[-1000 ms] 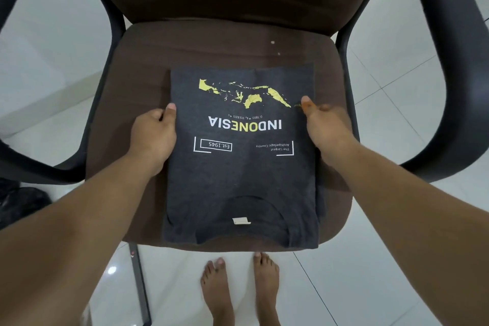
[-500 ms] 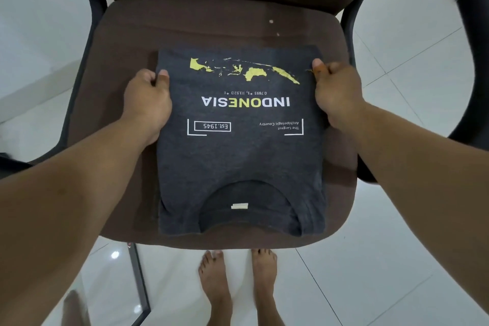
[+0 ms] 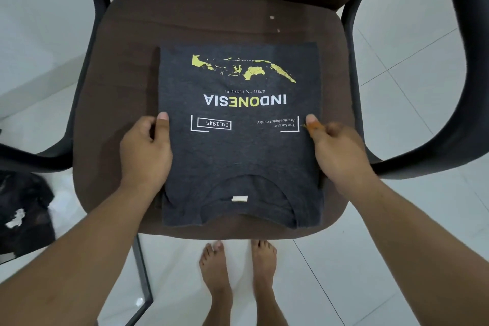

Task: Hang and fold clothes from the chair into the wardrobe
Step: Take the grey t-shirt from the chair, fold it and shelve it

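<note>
The folded T-shirt lies flat on the chair seat between our hands: left hand and right hand each grip a side edge, thumbs on top.

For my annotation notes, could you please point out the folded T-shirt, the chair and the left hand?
folded T-shirt (image 3: 238, 156): head view, plain grey front.
chair (image 3: 211, 26): head view, bare brown seat.
left hand (image 3: 145, 156): head view, back of hand.

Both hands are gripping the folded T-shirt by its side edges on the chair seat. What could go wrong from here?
The left hand and right hand grip only the T-shirt sides, so its far half may sag and unfold when lifted. The collar end lies at the seat front edge and could slip off.
</note>
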